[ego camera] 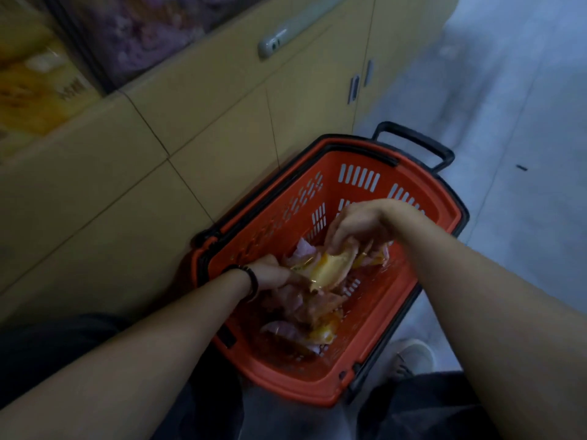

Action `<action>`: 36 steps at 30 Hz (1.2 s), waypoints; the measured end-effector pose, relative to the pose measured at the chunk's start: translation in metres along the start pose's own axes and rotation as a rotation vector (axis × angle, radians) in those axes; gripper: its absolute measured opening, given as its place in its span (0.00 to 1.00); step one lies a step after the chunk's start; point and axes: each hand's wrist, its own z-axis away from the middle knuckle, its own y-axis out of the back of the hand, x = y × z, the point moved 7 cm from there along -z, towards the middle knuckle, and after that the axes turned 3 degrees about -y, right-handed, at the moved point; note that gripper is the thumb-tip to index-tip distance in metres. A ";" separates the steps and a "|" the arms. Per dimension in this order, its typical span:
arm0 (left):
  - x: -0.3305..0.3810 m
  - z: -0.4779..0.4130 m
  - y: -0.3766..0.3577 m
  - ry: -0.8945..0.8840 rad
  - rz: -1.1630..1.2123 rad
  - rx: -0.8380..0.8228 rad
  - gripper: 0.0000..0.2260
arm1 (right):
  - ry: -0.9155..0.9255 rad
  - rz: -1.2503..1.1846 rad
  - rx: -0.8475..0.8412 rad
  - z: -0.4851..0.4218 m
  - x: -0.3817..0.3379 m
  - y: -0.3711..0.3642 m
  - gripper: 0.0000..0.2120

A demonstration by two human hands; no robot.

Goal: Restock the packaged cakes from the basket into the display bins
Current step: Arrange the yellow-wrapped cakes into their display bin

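Observation:
An orange basket (374, 360) with a black handle stands on the floor beside the cabinet. Inside lie several packaged cakes (305, 312) in pink and yellow wrappers. Both hands reach into it. My right hand (355, 230) grips the top of a yellow packaged cake (330, 271) with curled fingers. My left hand (273, 273), a black band on its wrist, holds the same bunch of packets from the left side. At the top left, behind clear fronts, the display bins hold yellow packets (35, 87) and pink packets (143, 30).
A beige cabinet (178, 128) with door handles runs below the bins, close against the basket's left side. Grey floor (514, 154) stretches to the right. My dark trousers and a white shoe (413, 357) sit near the basket's front edge.

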 end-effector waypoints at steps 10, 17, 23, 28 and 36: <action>0.086 0.087 0.038 -0.217 0.146 0.011 0.38 | 0.393 -0.066 0.317 0.149 -0.030 0.037 0.08; 0.118 0.145 0.071 -0.573 0.168 0.284 0.19 | 0.605 -0.338 0.469 0.183 -0.019 0.035 0.13; 0.119 0.161 0.087 -0.674 0.301 0.233 0.32 | 0.715 -0.335 0.613 0.195 -0.021 0.032 0.28; 0.124 0.175 0.093 -0.672 0.523 0.225 0.34 | 0.871 -0.393 0.646 0.220 -0.024 0.040 0.24; 0.124 0.189 0.093 -0.606 0.618 0.306 0.24 | 1.111 -0.478 0.581 0.238 -0.036 0.026 0.27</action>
